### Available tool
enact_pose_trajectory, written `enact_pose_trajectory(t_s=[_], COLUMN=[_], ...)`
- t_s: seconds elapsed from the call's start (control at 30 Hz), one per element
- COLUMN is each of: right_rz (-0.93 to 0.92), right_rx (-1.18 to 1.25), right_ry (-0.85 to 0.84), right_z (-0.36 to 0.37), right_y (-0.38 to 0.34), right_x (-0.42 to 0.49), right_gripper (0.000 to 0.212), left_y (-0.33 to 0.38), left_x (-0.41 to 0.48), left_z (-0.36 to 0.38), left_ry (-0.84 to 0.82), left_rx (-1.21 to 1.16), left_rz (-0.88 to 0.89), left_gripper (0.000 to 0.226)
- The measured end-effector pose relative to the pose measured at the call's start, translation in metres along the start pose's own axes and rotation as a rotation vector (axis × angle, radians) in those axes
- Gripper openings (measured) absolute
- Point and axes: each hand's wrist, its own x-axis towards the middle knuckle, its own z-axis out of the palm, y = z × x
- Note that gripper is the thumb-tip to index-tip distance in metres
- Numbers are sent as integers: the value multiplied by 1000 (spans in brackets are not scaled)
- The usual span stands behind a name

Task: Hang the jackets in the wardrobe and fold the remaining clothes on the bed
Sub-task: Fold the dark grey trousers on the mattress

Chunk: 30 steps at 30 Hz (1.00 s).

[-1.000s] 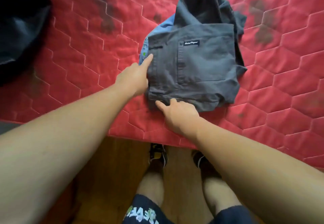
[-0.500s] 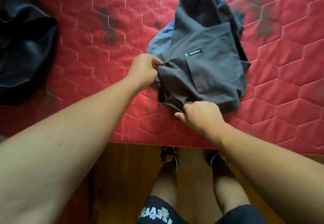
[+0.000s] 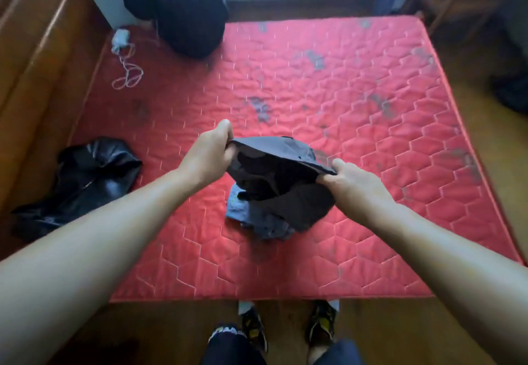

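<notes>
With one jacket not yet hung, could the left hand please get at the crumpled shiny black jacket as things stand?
Probably, once it lets go: the left hand grips the dark grey garment, as does the right hand. The crumpled shiny black jacket lies to its left on the red quilted mattress, nothing between.

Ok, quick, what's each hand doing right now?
Left hand: closed, pinching one edge of the grey garment, lifted off the bed.
Right hand: closed, gripping the opposite edge of the same garment.
</notes>
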Motion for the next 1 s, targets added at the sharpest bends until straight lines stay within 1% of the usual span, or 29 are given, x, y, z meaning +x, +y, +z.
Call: enact_pose_trajectory(t_s=[0.03, 0.1, 0.23, 0.3, 0.37, 0.43, 0.53, 0.6, 0.67, 0.73, 0.8, 0.87, 0.9, 0.93, 0.97, 1.0], right_rz=[35, 96, 203, 271, 323, 317, 300, 289, 275, 255, 203, 161, 134, 106, 81, 64], right_rx=[8, -59, -126, -133, -116, -133, -93, -121, -173, -196, -197, -222, -274, -335, -359, -329], right_ry=[31, 86, 193, 193, 150, 116, 166, 216, 251, 307, 328, 313, 322, 345, 386, 438], right_z=[-23, -61, -118, -135, -143, -140, -136, -144, -160, -178, -197, -215, -222, -228, -232, -236], right_y=[2, 10, 27, 31, 35, 37, 31, 28, 30, 36, 41, 47, 51, 53, 55, 54], right_x=[-4, -12, -29, -39, -51, -61, -63, -57, -50, -46, -47, -52, -56, -60, -63, -65], right_gripper=[20, 12, 24, 30, 37, 29, 35, 33, 28, 28, 44, 66, 72, 72, 66, 56], left_y=[15, 43, 91, 108, 120, 127, 133, 131, 123, 112, 100, 87, 80, 72, 65, 58], left_x=[3, 8, 12, 11, 11, 12, 6, 1, -2, -4, -7, -14, -19, -24, -29, -34], left_z=[-21, -62, -137, -168, -195, -218, -248, -268, -289, -308, -321, -328, -328, -326, -321, -313], left_ry=[27, 42, -9, -45, -43, -42, -56, -50, -50, -42, -39, -88, -126, -153, -160, -150], left_rx=[-15, -53, -89, -61, -75, -119, -91, -39, 89, 283, 448, 487, 473, 452, 455, 475], left_rz=[38, 120, 335, 426, 475, 494, 538, 581, 605, 591, 569, 514, 483, 470, 480, 512], left_gripper=[12, 20, 38, 44, 54, 61, 57, 55, 55, 48, 38, 25, 27, 34, 39, 40])
